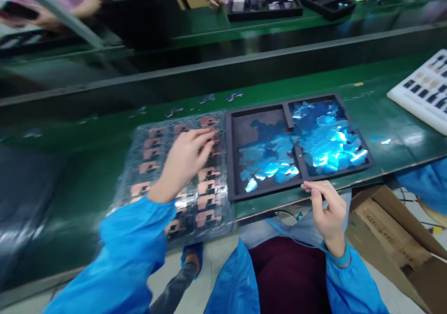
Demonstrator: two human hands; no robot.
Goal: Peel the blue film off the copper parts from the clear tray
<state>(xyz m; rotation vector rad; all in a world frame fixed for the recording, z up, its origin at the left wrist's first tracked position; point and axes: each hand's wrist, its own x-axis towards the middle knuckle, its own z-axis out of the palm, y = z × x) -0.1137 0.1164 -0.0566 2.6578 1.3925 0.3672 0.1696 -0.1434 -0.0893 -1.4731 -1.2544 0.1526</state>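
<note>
My left hand (186, 160) reaches over a clear plastic tray (190, 232) holding rows of small copper-coloured parts (208, 200). Its fingers stretch toward the upper right column, with a small gap between thumb and fingertips; nothing shows between them. Blue sleeves cover both arms. My right hand (328, 207) hovers by the near edge of a black two-section tray (230, 165), thumb and fingertips pinched together. Whatever it pinches, if anything, is too small to make out. Shiny blue film pieces (331, 142) lie heaped in both sections, more thickly in the right one.
Several small parts (233, 96) lie behind the trays on the green bench (377, 109). A white board with dark pieces (426, 90) stands at the right. Below sits an open cardboard box (394, 239). People in pink work across a raised divider (209, 65).
</note>
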